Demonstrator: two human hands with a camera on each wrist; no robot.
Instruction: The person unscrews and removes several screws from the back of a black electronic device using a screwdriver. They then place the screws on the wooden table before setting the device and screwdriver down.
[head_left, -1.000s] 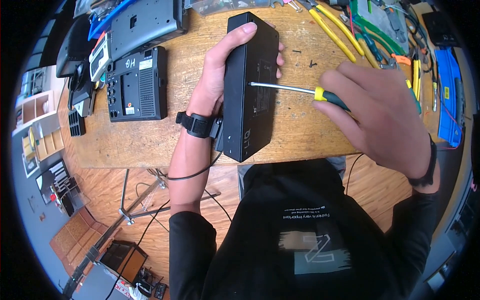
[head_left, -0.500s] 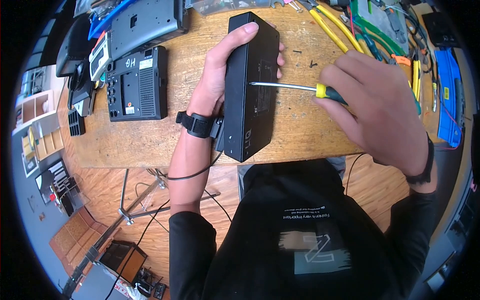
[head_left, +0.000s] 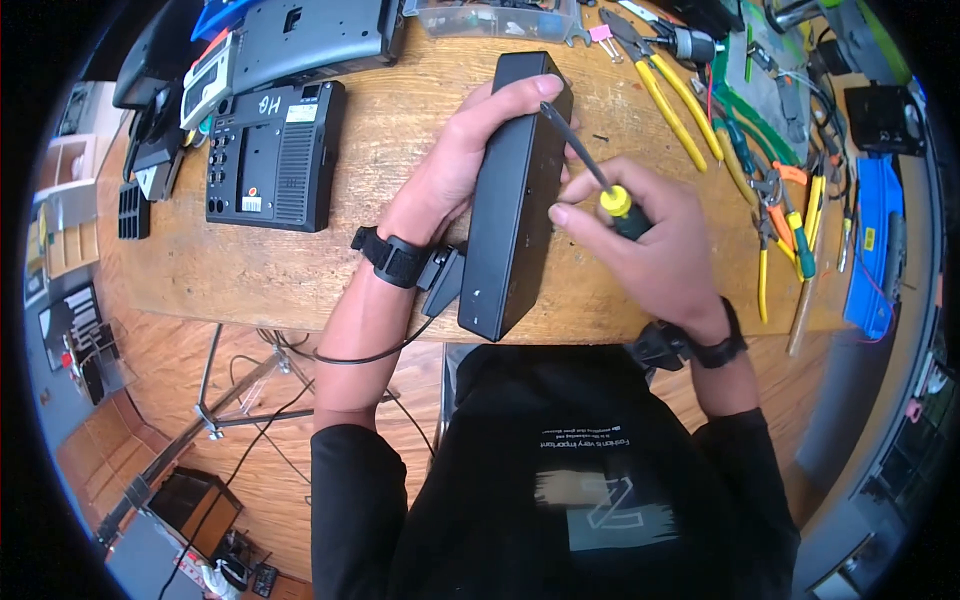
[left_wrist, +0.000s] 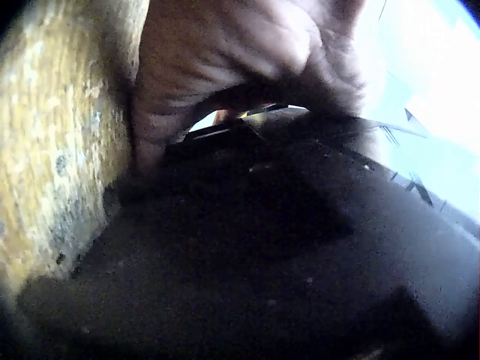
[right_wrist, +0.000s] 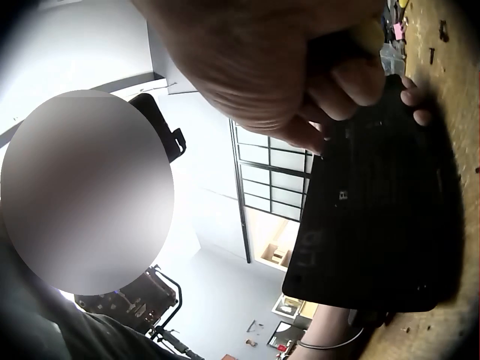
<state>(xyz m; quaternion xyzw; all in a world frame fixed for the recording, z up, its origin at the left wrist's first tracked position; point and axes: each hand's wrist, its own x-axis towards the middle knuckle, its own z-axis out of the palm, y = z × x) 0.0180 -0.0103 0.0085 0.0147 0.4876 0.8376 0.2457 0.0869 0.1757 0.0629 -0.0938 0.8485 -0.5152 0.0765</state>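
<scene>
A flat black box (head_left: 510,210) stands on its narrow side on the wooden table. My left hand (head_left: 465,145) grips it from the left, thumb over the upper edge near the far end, fingertips round the other side. In my right hand (head_left: 665,240) is a screwdriver (head_left: 580,147) with a green and yellow handle. Its shaft slants up and left, the tip right beside my left thumb at the box's upper edge. The left wrist view shows the dark box surface (left_wrist: 225,225) under my palm; the right wrist view shows its broad face (right_wrist: 367,225).
A second black device (head_left: 270,160) lies to the left, with a larger dark unit (head_left: 310,35) behind it. Yellow-handled pliers (head_left: 675,110) and several tools are at the right, near a blue tray (head_left: 872,250). A small dark screw (head_left: 600,137) lies beyond the box.
My right hand has moved left with the screwdriver. The tip has left the middle of the box's edge and is now near the far end by my thumb. The box leans a little differently.
</scene>
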